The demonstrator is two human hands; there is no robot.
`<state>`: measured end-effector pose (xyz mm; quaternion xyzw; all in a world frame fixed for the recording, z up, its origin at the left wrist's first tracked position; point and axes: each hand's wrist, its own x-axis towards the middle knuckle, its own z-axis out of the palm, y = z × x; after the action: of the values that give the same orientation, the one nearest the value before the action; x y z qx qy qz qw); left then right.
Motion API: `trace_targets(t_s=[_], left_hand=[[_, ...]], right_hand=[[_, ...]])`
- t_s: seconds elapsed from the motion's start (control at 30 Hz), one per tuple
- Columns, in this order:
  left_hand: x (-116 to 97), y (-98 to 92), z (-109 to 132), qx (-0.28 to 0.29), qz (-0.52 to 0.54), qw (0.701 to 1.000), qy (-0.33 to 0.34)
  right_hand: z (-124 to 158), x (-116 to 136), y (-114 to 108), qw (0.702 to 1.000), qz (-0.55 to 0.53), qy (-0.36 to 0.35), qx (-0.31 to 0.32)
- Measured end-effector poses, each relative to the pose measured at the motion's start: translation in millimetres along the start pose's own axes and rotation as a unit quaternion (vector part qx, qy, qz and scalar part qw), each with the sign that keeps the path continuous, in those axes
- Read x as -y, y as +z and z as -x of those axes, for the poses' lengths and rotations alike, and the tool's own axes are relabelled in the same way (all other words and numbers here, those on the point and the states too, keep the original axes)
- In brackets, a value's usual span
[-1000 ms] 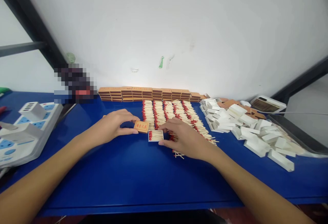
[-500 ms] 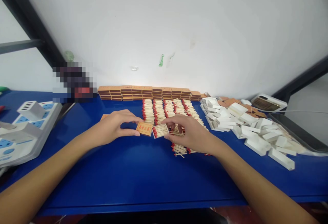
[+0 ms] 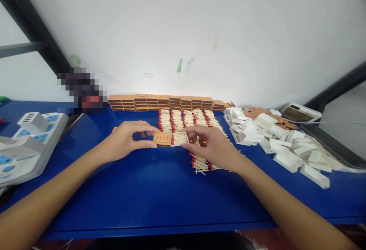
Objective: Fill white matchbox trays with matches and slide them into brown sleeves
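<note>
The printed sleeve point(image 3: 162, 139) in the left hand point(image 3: 133, 139) hides the left end of the match tray point(image 3: 187, 137), and I cannot tell how far in it sits. On my remote feed, the right hand point(image 3: 210, 145) blocks part of the match rows point(image 3: 176, 120). Pixel blocks mask a dark object point(image 3: 81, 89). The left edge crops the power strip point(image 3: 47, 138); printing on the stacked boxes point(image 3: 160, 102) is too small to read

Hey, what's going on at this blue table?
Someone's left hand has a grip on an orange matchbox sleeve, while the right hand holds a white match-filled tray that appears partway inside it. Rows of loose matches lie nearby, with stacked matchboxes further back and more white trays heaped to the right.
</note>
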<state>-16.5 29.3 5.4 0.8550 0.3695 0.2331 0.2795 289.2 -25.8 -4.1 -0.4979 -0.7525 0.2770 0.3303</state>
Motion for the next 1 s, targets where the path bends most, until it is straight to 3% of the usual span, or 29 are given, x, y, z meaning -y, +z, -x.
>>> trace_targets(t_s=[0.3,0.7,0.87,1.0], left_hand=[[-1.2,0.5,1.5,-0.019,-0.007,1.0,0.004],[-4.5,7.7,2.7,-0.036,-0.002,0.999,0.024],[-11.8,12.9,5.8,-0.087,-0.017,0.996,0.023],[-17.5,20.8,7.1,-0.136,-0.008,0.99,0.03]], right_hand=[[0.7,4.3,2.2,1.0,-0.012,0.013,-0.019],[2.3,4.8,7.6,0.999,-0.016,-0.028,-0.02],[7.3,14.1,13.6,0.998,-0.054,0.007,-0.012],[17.5,25.3,27.7,0.991,-0.118,0.051,0.044]])
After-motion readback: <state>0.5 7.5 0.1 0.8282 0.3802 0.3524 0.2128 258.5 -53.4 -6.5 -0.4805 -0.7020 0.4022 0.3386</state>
